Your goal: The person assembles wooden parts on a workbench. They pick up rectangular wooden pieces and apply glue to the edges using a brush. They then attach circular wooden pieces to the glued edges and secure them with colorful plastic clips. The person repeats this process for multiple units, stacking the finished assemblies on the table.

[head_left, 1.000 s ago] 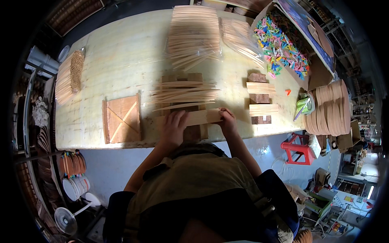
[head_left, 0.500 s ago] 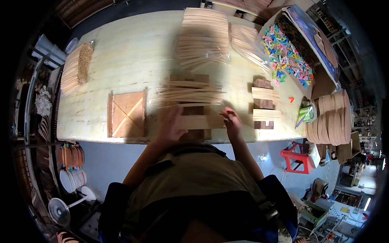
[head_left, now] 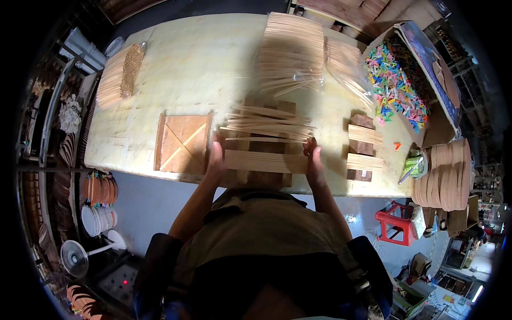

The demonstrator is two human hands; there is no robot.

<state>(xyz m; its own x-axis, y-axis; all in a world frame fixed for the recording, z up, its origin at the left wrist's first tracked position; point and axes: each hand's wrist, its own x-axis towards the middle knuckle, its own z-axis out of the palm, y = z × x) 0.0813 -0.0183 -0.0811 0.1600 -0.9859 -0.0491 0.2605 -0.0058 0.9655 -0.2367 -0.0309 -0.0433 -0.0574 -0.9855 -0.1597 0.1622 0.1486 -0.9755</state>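
The pale bench (head_left: 192,69) spreads out in front of the person. On it, near its front edge, a brown wooden base (head_left: 264,180) runs away from the body. Across this lie loose wooden strips (head_left: 269,124), fanned at slightly differing angles. Nearer the person, the flat row of strips (head_left: 266,161) also crosses the base, its long axis running left to right, the right end slightly closer to the body. The left hand (head_left: 215,158) stands open at its left end, the right hand (head_left: 313,158) loosely open at its right; neither wraps around it, and firm contact is unclear.
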